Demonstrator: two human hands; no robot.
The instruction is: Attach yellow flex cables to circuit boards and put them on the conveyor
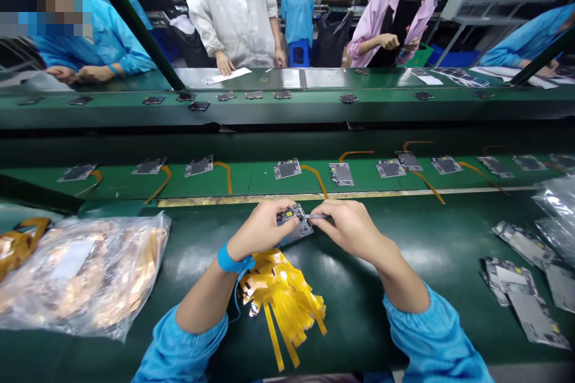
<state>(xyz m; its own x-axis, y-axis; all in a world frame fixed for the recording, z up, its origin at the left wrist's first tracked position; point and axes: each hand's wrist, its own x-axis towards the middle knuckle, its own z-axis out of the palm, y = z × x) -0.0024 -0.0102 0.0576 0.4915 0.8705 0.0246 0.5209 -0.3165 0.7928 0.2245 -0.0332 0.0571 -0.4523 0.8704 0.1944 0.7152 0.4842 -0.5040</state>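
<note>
The little grey board [294, 224] sits tilted in your left hand [260, 228]. The thin grey stick [317, 216] in your right hand [348, 228] touches its top edge.

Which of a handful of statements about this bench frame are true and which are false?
1. The left hand holds a small circuit board. True.
2. The right hand is empty. False: the right hand pinches a thin grey tool whose tip meets the board.
3. A pile of yellow flex strips lies on the bench by the left wrist. True.
4. The clear bag lies on the person's right. False: the clear bag is on the left, and loose boards lie on the right.
5. The blue wrist strap is on the right wrist. False: the blue wrist strap is on the left wrist.
</note>
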